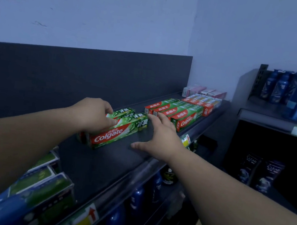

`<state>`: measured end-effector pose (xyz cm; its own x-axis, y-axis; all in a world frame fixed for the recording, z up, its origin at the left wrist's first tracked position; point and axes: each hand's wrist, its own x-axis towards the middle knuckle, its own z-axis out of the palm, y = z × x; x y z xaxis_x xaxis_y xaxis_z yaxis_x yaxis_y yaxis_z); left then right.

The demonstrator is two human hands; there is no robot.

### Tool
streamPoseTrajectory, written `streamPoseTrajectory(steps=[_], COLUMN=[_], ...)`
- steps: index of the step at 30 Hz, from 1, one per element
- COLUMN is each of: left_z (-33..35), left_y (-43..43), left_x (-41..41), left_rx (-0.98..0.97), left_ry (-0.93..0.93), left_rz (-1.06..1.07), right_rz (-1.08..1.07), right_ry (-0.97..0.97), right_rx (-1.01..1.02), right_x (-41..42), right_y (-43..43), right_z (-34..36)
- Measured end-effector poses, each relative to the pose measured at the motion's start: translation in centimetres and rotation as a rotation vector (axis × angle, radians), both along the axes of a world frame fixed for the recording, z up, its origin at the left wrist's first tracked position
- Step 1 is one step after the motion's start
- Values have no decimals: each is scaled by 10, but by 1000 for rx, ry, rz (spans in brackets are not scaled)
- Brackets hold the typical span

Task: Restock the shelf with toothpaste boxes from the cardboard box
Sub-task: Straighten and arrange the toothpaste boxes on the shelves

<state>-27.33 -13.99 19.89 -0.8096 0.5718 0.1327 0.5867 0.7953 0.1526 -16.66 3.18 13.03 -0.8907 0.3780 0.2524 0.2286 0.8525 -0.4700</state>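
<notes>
Our left hand (94, 114) grips green Colgate boxes (120, 131) on the shelf (106, 163); our right hand (161, 139) hovers spread beside them. Bare shelf suggests much restocking is left.

Left arm: bare, stretched forward from lower left. Left hand (94, 114): palm down, fingers curled over the top of a toothpaste box (117, 133). Right arm: bare, stretched forward from lower right. Right hand (161, 140): palm down, fingers straight and spread, thumb out sideways, holding nothing.
</notes>
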Motion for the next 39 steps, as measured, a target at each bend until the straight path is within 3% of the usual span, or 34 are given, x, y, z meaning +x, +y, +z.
streamPoseTrajectory(steps=[7,14,21,26,35,39], left_z=[-33,-128,-219,-266,-341,-371], left_y=[69,136,175,183,234,255], left_x=[98,213,295,316,312,313], left_rx=[95,72,-25,-47,-199,-176], left_ry=[21,-136,-279,-367,-507,-695], left_rz=[-230,-439,-468,-492,-593,-544], right_rz=[-154,-391,-505,-576,-731,-776], right_ry=[-57,-252,-404,-541,-705,-756], right_rx=[18,-27,-178,-272,-433,-449], right_x=[124,285,393,421,401,395], right_y=[50,114,139,141,140,143], right_z=[-20,-77,-153,-206,-296,-315])
